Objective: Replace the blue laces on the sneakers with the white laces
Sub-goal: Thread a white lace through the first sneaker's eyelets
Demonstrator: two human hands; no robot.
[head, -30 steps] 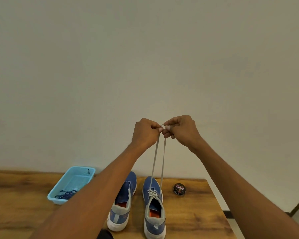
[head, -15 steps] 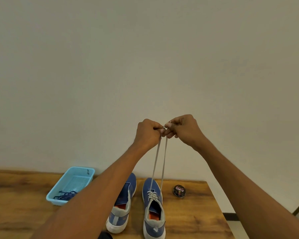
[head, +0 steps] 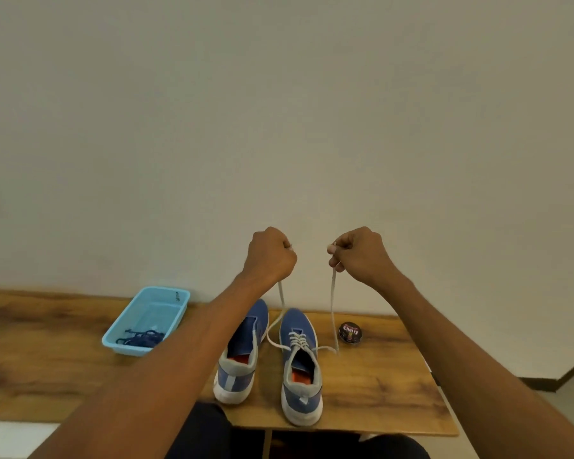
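Observation:
Two blue sneakers stand side by side on the wooden table [head: 378,385], heels toward me. The right sneaker [head: 300,369] carries a white lace [head: 334,313] threaded through its eyelets, and both free ends rise from it. My left hand [head: 270,255] grips one end in a fist above the shoes. My right hand [head: 362,253] pinches the other end, a hand's width to the right. Both lace ends hang slack and loop beside the shoe. The left sneaker [head: 241,356] has no lace, and my left forearm covers part of it.
A light blue tray [head: 176,298] at the left of the shoes holds a tangle of blue laces [head: 143,337]. A small round black tin [head: 349,332] stands right of the laced sneaker. A plain wall rises behind the table. The table's right edge drops to the floor.
My hands were together, holding both lace ends taut and high. Now they have moved apart and lower, and the lace ends have gone slack. The view has tilted down toward the table.

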